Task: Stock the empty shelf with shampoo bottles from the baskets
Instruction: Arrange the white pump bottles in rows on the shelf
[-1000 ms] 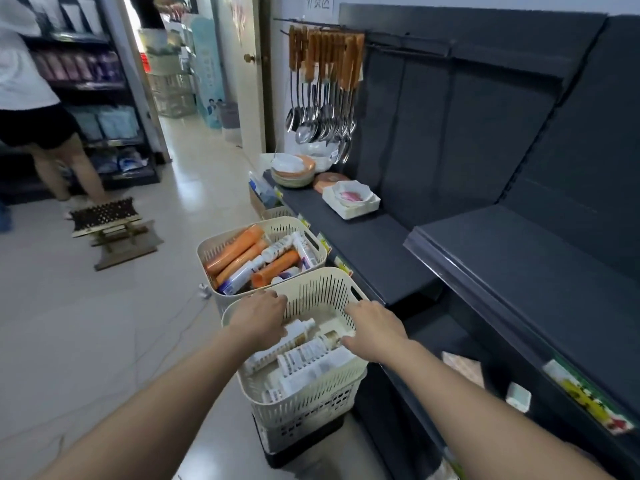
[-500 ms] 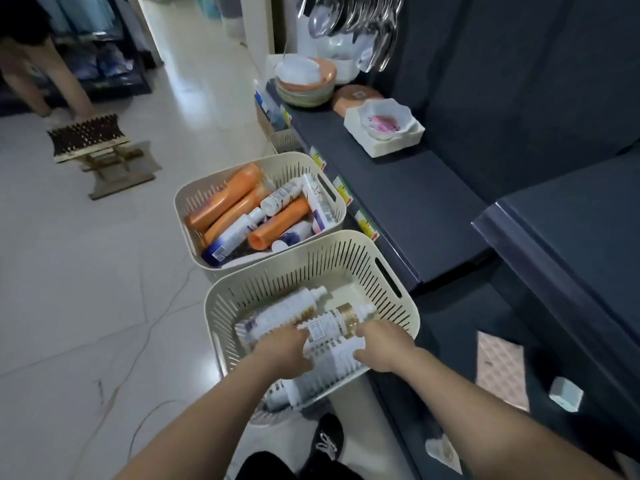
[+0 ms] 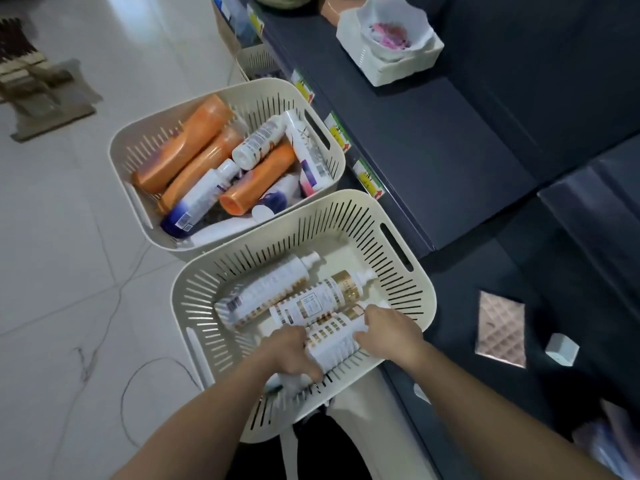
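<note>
Two cream slotted baskets stand touching on the pale tiled floor [image 3: 69, 271], just beside a dark shelf [image 3: 433, 150].

Near basket [image 3: 180, 289]: three white bottles with gold bands, all lying on their sides, caps pointing toward the shelf.
- First bottle [image 3: 266, 292]: nearest the basket's far-left wall, untouched.
- Second bottle [image 3: 318, 299]: beside the first, gold collar below a white cap, untouched.
- Third bottle [image 3: 334, 337]: closest to the person, held at both ends inside the basket.

Left hand [image 3: 292, 351]: fingers curled over the third bottle's base end, gripping it.
Right hand [image 3: 389, 332]: fingers curled around the same bottle's cap end, gripping it.

Far basket [image 3: 117, 147]: a loose pile.
- Three orange bottles [image 3: 183, 147], lying slantwise.
- Several white bottles [image 3: 258, 142] lying across and between them.
- One white bottle with a blue base [image 3: 197, 202], leaning on the orange ones.

Shelf top: bare board for most of its length, with coloured price tags [image 3: 337, 131] along the front edge. One white tray [image 3: 391, 60] sits at the far end, holding a white bowl [image 3: 391, 32] with something pink in it.

Lower level: one pink quilted pad [image 3: 500, 329] and, near it, a small white box [image 3: 561, 349].

Floor, upper left: one low wooden stool [image 3: 31, 81], well apart from the baskets.
</note>
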`<act>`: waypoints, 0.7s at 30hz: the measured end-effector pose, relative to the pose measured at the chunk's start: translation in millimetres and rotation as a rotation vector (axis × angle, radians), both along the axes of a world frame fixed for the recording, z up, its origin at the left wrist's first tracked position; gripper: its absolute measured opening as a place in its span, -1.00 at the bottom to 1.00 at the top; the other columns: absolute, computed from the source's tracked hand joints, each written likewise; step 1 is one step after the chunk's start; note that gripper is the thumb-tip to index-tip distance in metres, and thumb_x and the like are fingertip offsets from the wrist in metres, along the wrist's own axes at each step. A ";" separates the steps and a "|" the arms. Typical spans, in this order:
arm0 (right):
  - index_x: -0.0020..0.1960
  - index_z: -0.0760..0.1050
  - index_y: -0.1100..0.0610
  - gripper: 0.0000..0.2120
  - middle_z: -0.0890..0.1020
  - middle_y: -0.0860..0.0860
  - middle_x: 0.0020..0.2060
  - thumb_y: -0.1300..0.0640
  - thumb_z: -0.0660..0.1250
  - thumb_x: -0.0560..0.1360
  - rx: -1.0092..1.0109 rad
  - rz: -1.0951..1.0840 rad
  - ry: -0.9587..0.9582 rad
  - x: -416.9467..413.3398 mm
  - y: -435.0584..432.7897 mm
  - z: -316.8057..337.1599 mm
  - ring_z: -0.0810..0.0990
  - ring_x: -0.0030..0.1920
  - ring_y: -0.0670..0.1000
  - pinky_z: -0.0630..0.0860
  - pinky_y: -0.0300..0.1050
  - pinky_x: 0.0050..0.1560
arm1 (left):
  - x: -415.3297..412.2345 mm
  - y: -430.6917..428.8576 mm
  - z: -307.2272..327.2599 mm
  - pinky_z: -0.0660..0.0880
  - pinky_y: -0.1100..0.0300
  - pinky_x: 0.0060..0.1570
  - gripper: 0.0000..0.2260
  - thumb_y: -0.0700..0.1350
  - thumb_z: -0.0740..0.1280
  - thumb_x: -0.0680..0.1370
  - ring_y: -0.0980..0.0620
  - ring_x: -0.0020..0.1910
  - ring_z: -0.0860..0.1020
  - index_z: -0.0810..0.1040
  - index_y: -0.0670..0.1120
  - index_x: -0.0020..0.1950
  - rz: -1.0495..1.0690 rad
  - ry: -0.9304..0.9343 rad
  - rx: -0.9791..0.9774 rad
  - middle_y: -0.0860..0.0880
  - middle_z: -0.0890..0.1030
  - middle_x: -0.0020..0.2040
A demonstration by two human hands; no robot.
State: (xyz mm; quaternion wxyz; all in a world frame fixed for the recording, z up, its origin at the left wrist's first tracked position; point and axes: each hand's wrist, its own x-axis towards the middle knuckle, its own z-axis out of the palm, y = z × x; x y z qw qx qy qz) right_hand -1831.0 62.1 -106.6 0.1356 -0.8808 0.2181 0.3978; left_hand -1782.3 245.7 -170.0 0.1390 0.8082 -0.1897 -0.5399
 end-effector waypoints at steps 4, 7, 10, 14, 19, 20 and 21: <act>0.15 0.45 0.11 -0.62 0.60 0.03 0.03 -0.14 0.32 0.49 0.099 -0.320 -0.083 10.1 3.9 -6.7 0.58 0.03 0.09 0.52 -0.07 -0.06 | 10.9 6.9 3.4 0.42 0.26 -0.15 -0.37 0.13 0.48 0.28 0.06 0.01 0.44 0.32 -0.06 0.23 0.139 0.042 -0.053 -0.02 0.45 0.12; 0.23 0.46 0.03 -0.54 0.62 0.09 0.15 -0.20 0.41 0.46 0.494 -0.875 -0.177 20.6 15.6 -8.3 0.61 0.12 0.15 0.58 -0.04 -0.10 | 16.1 12.7 8.3 0.47 0.23 -0.29 -0.41 0.15 0.44 0.22 0.10 -0.15 0.47 0.32 -0.07 0.11 0.194 -0.040 -0.109 -0.01 0.49 -0.05; 0.04 0.54 0.05 -0.59 0.72 0.12 -0.04 -0.11 0.56 0.30 0.780 -1.338 -0.284 30.2 27.8 -8.3 0.70 -0.01 0.16 0.64 0.03 -0.20 | 17.5 7.4 16.8 0.62 0.09 -0.27 -0.43 0.14 0.45 0.23 0.09 -0.19 0.53 0.31 -0.01 0.12 0.137 -0.280 -0.197 0.06 0.50 -0.10; 0.04 0.56 0.16 -0.58 0.74 0.08 -0.19 0.08 0.63 0.28 0.676 -1.546 -0.543 37.0 28.4 -10.7 0.74 -0.28 0.04 0.60 -0.15 -0.40 | 30.1 2.0 30.0 0.56 0.20 -0.08 -0.17 0.39 0.43 0.26 0.13 0.01 0.52 0.29 -0.01 0.37 0.171 -0.188 -0.432 0.18 0.42 0.13; 0.13 0.46 0.04 -0.43 0.68 0.00 -0.06 0.05 0.64 0.21 0.421 -1.068 -0.615 30.2 30.7 -3.7 0.71 -0.11 0.03 0.65 -0.03 -0.18 | 56.5 -17.9 14.6 0.41 0.19 0.05 -0.71 0.12 0.19 0.62 0.03 0.12 0.55 0.52 0.03 0.24 0.415 -0.160 -0.385 0.03 0.57 0.19; 0.15 0.45 0.00 -0.37 0.66 -0.03 -0.02 0.02 0.65 0.18 0.388 -0.998 -0.621 27.9 31.2 -1.7 0.68 -0.05 0.00 0.64 0.01 -0.08 | 60.3 -24.7 6.6 0.40 0.21 0.08 -0.74 -0.04 0.21 0.63 -0.03 0.18 0.52 0.51 -0.04 0.28 0.313 -0.245 -0.337 -0.03 0.54 0.26; 0.18 0.44 -0.03 -0.33 0.65 -0.05 0.01 0.01 0.66 0.16 0.382 -0.961 -0.637 26.3 30.8 1.0 0.66 0.00 -0.01 0.62 0.03 0.00 | 62.8 -32.5 -0.9 0.41 0.21 0.13 -0.71 -0.12 0.23 0.60 -0.06 0.23 0.50 0.49 -0.08 0.32 0.215 -0.299 -0.318 -0.06 0.51 0.32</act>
